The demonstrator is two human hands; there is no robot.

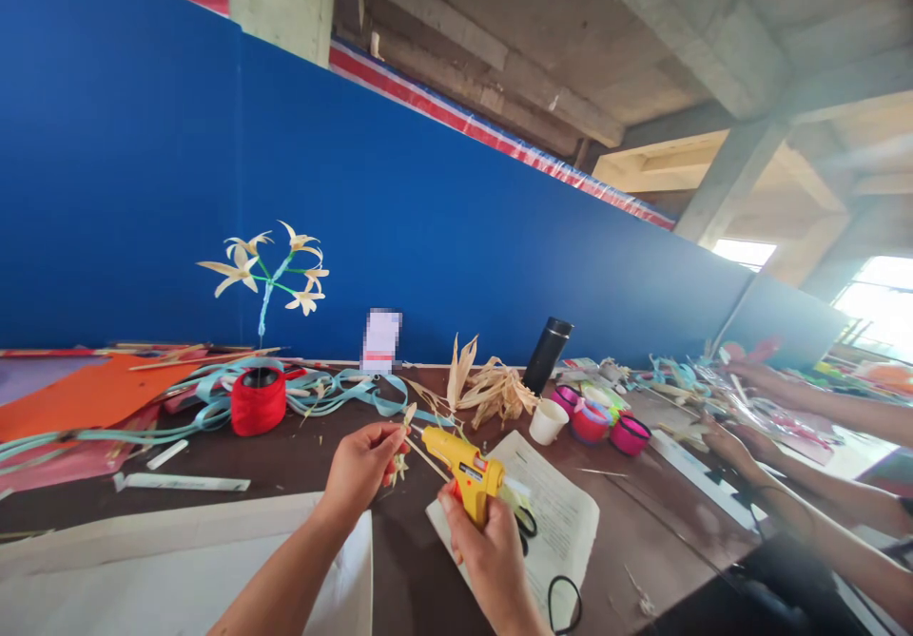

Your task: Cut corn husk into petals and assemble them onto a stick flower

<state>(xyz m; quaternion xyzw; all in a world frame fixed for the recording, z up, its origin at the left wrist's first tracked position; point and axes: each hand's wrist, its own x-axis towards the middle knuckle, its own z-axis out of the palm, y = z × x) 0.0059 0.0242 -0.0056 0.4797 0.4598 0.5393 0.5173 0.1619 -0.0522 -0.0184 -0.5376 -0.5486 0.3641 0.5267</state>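
My left hand (362, 465) is closed, its fingertips pinching a small pale piece of dried husk (409, 414). More pale strips hang just below those fingers. My right hand (492, 546) is wrapped around a yellow hot glue gun (463, 470), whose nozzle points left toward the pinched husk. Whether the nozzle touches it I cannot tell. A thin pale stick lies between the two hands. Under the right hand are a printed sheet (563, 512) and black-handled scissors (526, 522), partly covered. Dried corn husks (499, 391) lie behind the glue gun.
Cream husk flowers (239, 272) rise on a blue-wrapped stem above a red-wrapped pot (258, 403). Light-blue ribbon (367, 389) trails nearby. A black bottle (548, 356), a white cup (548, 422) and pink tubs (631, 433) stand at the back. Other people's arms (806, 512) reach in from the right.
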